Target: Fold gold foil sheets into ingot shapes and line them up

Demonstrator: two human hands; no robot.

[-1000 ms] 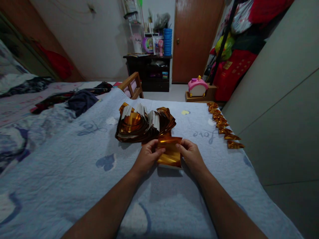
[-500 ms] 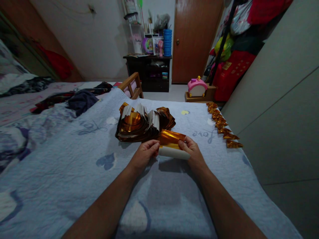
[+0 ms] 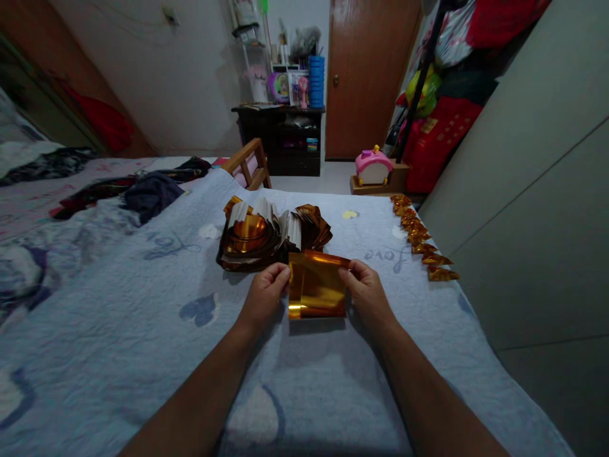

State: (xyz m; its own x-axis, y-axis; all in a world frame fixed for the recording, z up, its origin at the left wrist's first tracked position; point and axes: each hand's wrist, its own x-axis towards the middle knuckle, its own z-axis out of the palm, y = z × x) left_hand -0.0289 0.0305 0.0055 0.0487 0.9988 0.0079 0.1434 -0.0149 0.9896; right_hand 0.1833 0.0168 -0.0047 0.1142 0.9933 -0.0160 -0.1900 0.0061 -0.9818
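Head view, gold sheet (image 3: pixel 320 285) between left grip (image 3: pixel 264 295), right grip (image 3: pixel 371 293); edges pinched

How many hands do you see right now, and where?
2: the left hand pinches the left edge of the gold foil paper; the right hand holds its right edge near the far corner. No other hands show.

In dim light, a dark cabinet (image 3: pixel 280 166) stands against a pale wall (image 3: pixel 200 82) beside a closed brown door (image 3: pixel 371 82).
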